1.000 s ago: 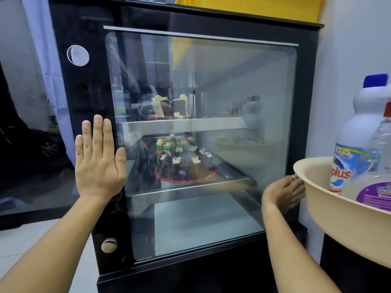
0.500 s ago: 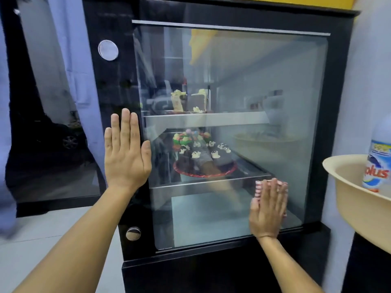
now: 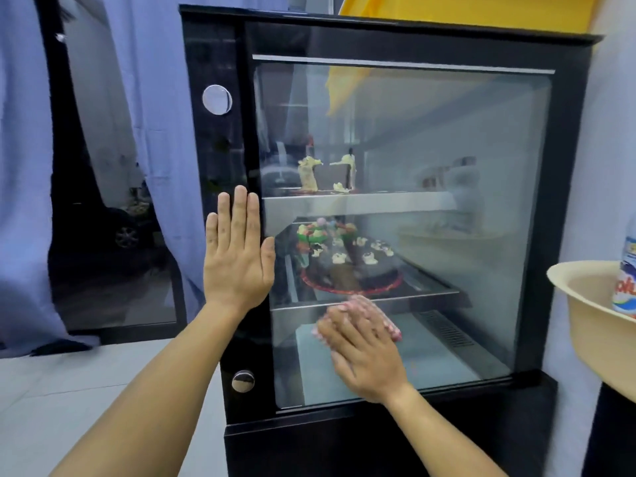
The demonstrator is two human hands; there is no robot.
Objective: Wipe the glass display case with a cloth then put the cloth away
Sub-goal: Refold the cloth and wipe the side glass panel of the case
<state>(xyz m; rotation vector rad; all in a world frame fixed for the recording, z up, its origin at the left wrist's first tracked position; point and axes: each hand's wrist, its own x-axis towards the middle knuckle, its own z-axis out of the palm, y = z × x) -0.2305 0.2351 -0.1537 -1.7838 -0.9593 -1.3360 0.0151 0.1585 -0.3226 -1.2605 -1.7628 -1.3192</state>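
Observation:
The glass display case [image 3: 447, 149] has a black frame and fills the middle of the view, with cakes on two shelves inside. My left hand [image 3: 237, 259] lies flat with straight fingers against the case's black left frame. My right hand [image 3: 364, 349] presses a pink-and-white checked cloth [image 3: 390, 327] flat against the lower part of the glass, its fingers straight and blurred by motion. Only the cloth's edges show around the fingers.
A cream plastic basin [image 3: 592, 318] holding a white cleaner bottle [image 3: 626, 284] stands at the right edge, close to the case. A white wall lies behind it. Blue curtains [image 3: 20, 166] and a dark glass door [image 3: 113, 201] are at the left, above a pale tiled floor [image 3: 69, 390].
My right hand left the basin with the cloth, set it on the glass at lower right, then slid it leftwards. My left hand stayed on the frame.

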